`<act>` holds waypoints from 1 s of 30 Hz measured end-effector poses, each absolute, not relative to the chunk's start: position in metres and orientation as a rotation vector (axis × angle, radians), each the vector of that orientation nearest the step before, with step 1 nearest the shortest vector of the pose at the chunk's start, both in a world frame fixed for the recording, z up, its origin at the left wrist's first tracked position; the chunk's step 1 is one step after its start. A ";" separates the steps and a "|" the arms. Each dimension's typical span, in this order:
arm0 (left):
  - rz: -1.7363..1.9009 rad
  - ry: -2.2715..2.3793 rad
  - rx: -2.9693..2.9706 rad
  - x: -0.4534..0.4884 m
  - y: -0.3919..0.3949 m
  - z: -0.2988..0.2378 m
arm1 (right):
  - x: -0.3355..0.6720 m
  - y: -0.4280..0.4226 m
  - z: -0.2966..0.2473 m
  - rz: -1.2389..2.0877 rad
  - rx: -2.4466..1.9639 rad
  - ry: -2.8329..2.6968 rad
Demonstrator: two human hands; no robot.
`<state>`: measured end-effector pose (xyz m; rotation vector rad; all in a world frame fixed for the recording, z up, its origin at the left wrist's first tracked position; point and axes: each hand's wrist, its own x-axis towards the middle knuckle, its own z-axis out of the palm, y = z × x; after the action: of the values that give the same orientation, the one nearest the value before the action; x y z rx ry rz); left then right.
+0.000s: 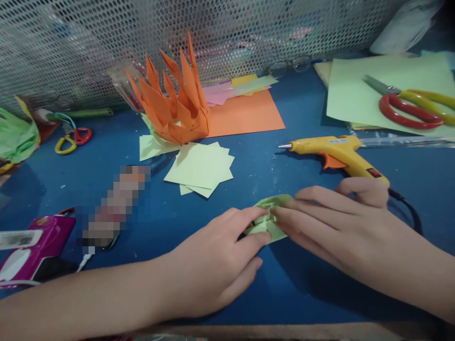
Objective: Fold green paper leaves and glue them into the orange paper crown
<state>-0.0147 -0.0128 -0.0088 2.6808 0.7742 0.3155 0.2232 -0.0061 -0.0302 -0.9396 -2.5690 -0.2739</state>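
Both hands hold one small piece of light green paper just above the blue table, partly folded and largely covered by fingers. My left hand pinches its left side between thumb and fingers. From the other side, my right hand presses bunched fingertips onto the paper's middle and right part. Beyond them lies a loose stack of light green paper squares. Behind that stands an orange folded-paper piece with several upright pointed petals.
A yellow glue gun lies behind my right hand, its cable running down right. Large scissors rest on green sheets. An orange sheet, small scissors, a blurred-out phone and a purple device surround the workspace. Perforated mesh borders the back.
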 end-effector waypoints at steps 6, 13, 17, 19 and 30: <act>0.486 0.744 3.127 -0.015 -0.004 -0.024 | 0.215 -0.010 -0.032 -0.400 -0.886 -2.592; 0.609 0.792 3.015 -0.012 0.003 -0.024 | 0.214 -0.012 -0.032 -0.340 -0.899 -2.591; 0.628 0.819 2.887 -0.011 0.004 -0.021 | 0.213 -0.011 -0.033 -0.330 -0.887 -2.594; 0.641 0.794 2.910 -0.010 0.004 -0.021 | 0.212 -0.011 -0.032 -0.334 -0.878 -2.594; 0.498 0.838 3.071 -0.014 0.003 -0.028 | 0.207 -0.012 -0.036 -0.198 -0.976 -2.520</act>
<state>-0.0144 0.0027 -0.0278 3.0710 0.8384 0.4980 0.2075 -0.0122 -0.0359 -0.9764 -2.5199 -0.1976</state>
